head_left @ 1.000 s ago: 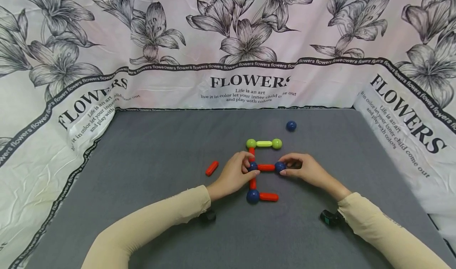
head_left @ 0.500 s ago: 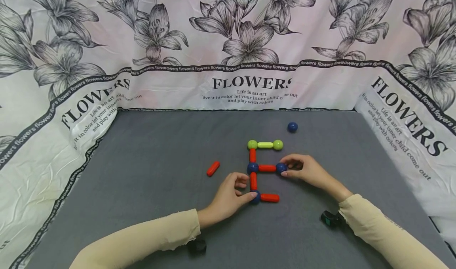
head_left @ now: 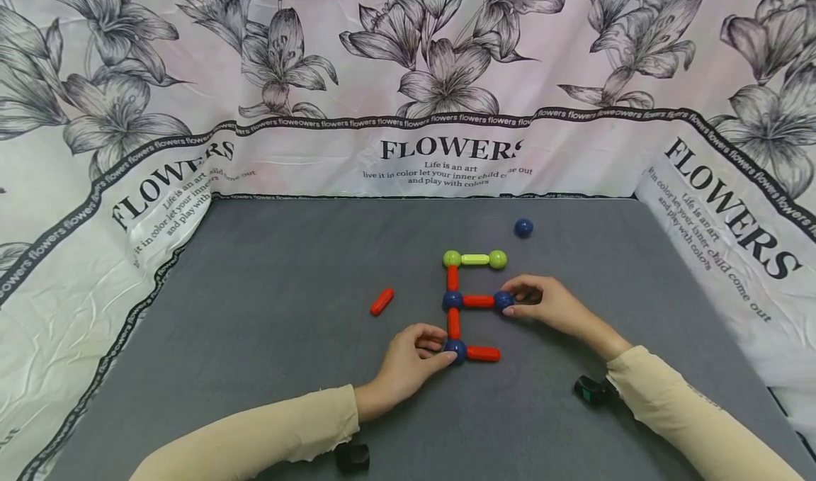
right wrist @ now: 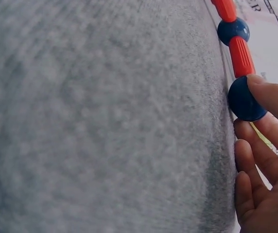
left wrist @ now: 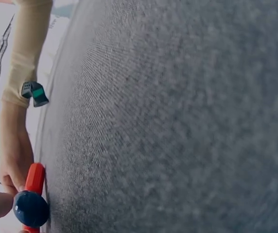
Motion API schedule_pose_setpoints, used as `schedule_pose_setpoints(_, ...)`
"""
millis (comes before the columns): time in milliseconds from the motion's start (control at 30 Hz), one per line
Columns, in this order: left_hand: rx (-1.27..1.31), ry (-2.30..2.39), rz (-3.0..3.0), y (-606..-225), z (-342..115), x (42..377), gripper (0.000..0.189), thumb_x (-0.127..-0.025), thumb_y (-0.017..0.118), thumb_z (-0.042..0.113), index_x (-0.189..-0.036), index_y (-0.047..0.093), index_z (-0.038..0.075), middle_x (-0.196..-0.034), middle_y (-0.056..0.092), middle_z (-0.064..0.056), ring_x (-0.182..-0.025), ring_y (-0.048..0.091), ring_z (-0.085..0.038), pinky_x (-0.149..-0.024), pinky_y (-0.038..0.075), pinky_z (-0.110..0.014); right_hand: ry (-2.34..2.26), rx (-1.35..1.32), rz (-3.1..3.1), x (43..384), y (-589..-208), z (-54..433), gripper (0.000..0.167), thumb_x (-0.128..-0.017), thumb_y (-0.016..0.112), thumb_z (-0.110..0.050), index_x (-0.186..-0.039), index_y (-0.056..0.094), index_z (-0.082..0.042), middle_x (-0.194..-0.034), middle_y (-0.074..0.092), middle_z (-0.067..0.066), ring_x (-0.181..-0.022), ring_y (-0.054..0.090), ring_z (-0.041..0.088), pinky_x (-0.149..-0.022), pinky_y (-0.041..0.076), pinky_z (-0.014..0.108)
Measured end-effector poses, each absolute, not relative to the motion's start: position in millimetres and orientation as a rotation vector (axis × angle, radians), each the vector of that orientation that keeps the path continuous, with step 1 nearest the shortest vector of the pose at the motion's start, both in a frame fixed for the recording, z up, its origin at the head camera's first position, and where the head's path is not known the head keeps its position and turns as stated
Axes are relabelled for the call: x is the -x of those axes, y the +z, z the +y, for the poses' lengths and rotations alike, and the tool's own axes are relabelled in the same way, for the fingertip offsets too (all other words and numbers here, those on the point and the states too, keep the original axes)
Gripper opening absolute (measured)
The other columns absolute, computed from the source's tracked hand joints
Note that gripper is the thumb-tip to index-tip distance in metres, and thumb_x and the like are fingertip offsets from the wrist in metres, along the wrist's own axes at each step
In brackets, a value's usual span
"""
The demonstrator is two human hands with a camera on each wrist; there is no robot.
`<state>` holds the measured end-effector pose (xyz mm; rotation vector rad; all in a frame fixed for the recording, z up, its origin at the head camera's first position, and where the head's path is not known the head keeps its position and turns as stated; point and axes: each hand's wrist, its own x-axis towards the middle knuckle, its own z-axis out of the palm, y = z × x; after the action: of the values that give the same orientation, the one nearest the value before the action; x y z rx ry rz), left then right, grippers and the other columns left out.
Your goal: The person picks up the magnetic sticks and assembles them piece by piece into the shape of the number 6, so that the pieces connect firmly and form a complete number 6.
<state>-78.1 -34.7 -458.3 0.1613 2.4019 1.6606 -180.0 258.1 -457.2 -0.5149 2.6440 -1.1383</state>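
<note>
Red rods and balls lie joined in an E-like figure, with a green rod point(head_left: 474, 260) between two green balls along its top. At the lower corner, my left hand point(head_left: 408, 365) pinches a blue ball point(head_left: 456, 352), thumb on its near side; the left wrist view shows the thumb against the ball too. A red rod point(head_left: 483, 354) extends right from that ball. My right hand point(head_left: 553, 305) holds the blue ball point(right wrist: 245, 99) at the right end of the middle red rod point(head_left: 478, 301) between thumb and fingers. Another blue ball point(head_left: 452, 300) joins the middle rod to the upright.
A loose red rod point(head_left: 382, 302) lies left of the figure. One loose blue ball point(head_left: 523, 227) sits toward the back of the grey table point(head_left: 287, 268). Flower-printed cloth point(head_left: 306, 155) hangs behind and along the sides. Black wrist devices show under both sleeves.
My left hand has let go of the middle blue ball and moved toward me to the lower corner ball. The right hand keeps its hold on the blue ball.
</note>
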Motion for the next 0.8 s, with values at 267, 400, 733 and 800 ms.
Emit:
schedule_pose_setpoints(267,-0.211,1.604,2.472,-460.2,-35.3,77.4,0.032,-0.084,0.080,0.026,-0.110,0.069,0.012,-0.104,0.068,-0.004,-0.089,0.063,-0.011,-0.075,0.051,-0.016,-1.089,0.538,2.616,182.3,-451.0,257.4,0.039,-0.083,0.081,-0.032,-0.117,0.068,-0.018,-0.107,0.068,0.004,-0.093,0.060,0.016,-0.077,0.049,0.022)
schedule_pose_setpoints(400,-0.228,1.582,2.486,-459.7,-35.3,76.9,0.031,-0.084,0.080,0.027,-0.109,0.069,0.013,-0.104,0.065,-0.003,-0.089,0.062,-0.011,-0.075,0.051,-0.016,-1.023,0.554,2.589,185.9,-442.3,256.5,0.044,-0.083,0.080,-0.034,-0.120,0.066,-0.016,-0.110,0.068,0.005,-0.095,0.060,0.017,-0.078,0.051,0.022)
schedule_pose_setpoints(733,-0.250,1.553,2.470,-460.9,-36.0,77.8,0.030,-0.085,0.080,0.027,-0.108,0.068,0.012,-0.102,0.063,-0.003,-0.088,0.060,-0.009,-0.074,0.050,-0.016,-1.009,0.669,2.594,204.3,-409.9,233.0,0.053,-0.081,0.082,-0.036,-0.125,0.066,-0.012,-0.116,0.072,0.008,-0.104,0.065,0.024,-0.091,0.055,0.042)
schedule_pose_setpoints(800,-0.253,1.541,2.469,-461.1,-36.0,78.1,0.031,-0.085,0.079,0.028,-0.109,0.068,0.012,-0.101,0.063,-0.003,-0.088,0.060,-0.009,-0.074,0.050,-0.016,-1.030,0.716,2.576,208.9,-402.8,222.3,0.051,-0.081,0.082,-0.034,-0.125,0.066,-0.013,-0.117,0.071,0.010,-0.105,0.065,0.026,-0.093,0.055,0.045)
